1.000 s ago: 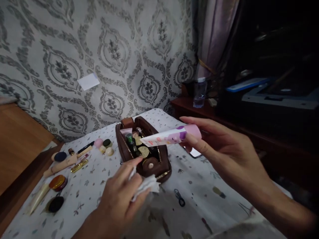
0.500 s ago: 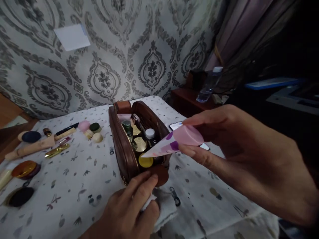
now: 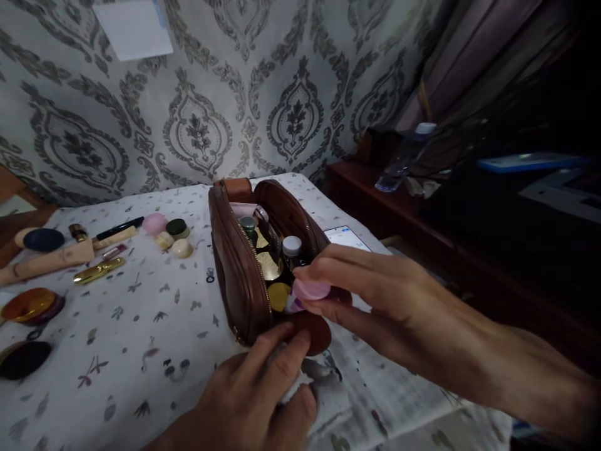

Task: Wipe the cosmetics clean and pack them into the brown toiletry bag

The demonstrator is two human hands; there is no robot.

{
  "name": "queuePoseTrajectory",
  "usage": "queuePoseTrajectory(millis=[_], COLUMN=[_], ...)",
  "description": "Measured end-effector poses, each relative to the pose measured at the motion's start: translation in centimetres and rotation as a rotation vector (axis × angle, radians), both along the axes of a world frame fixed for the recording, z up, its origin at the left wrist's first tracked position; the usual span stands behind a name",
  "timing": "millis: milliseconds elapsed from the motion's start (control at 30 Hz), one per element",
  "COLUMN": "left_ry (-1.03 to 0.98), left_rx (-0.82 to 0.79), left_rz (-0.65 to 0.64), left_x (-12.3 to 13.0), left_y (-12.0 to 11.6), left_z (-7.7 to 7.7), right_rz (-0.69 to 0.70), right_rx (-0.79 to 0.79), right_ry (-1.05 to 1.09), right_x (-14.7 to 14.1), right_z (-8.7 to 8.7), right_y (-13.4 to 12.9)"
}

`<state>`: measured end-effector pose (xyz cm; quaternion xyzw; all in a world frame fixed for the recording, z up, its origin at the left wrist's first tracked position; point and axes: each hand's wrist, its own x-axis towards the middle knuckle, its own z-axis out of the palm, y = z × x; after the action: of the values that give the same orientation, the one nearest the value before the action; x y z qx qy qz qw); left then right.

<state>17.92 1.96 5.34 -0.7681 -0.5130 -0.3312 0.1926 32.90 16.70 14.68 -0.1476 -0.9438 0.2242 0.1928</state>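
Observation:
A brown leather toiletry bag (image 3: 241, 269) stands unzipped on the bed, packed with several bottles and jars. Inside it I see a white-capped bottle (image 3: 292, 246), a yellow lid (image 3: 278, 297) and a green bottle (image 3: 247, 227). My right hand (image 3: 370, 282) pinches the pink cap of a squeeze tube (image 3: 312, 289), cap upward, its body down in the bag's near end and mostly hidden. My left hand (image 3: 256, 382) grips the bag's rounded brown end flap (image 3: 312, 332), fingers on top. White crumpled cloth or tissue (image 3: 300, 379) shows beside its thumb.
Left of the bag lie a pink sponge (image 3: 154, 223), small jars (image 3: 177, 228), a gold tube (image 3: 99, 270), an amber jar (image 3: 32, 305) and a dark round item (image 3: 24, 360). A phone (image 3: 347, 238) lies right, beyond it a water bottle (image 3: 404, 160).
My right hand has moved left and down, bringing the tube from above the bag into its near end. My left hand stays on the flap. The view has shifted slightly.

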Motion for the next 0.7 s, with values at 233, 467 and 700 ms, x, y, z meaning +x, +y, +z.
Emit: queuePoseTrajectory(millis=[233,467,700], left_ry=[0.051,-0.026,0.020], left_rx=[-0.122,-0.137,0.018], left_rz=[-0.037,-0.044,-0.022], left_x=[-0.7,-1.0,-0.7], left_y=[-0.5,0.0,0.2], left_z=[0.7,0.7,1.7], right_rz=[-0.004,-0.042,-0.010], right_rx=[-0.021,0.047,0.075], right_ry=[-0.038,-0.002,0.051], right_x=[-0.1,0.3,0.7], right_z=[-1.2,-1.5,-1.9], right_y=[-0.1,-0.3,-0.4])
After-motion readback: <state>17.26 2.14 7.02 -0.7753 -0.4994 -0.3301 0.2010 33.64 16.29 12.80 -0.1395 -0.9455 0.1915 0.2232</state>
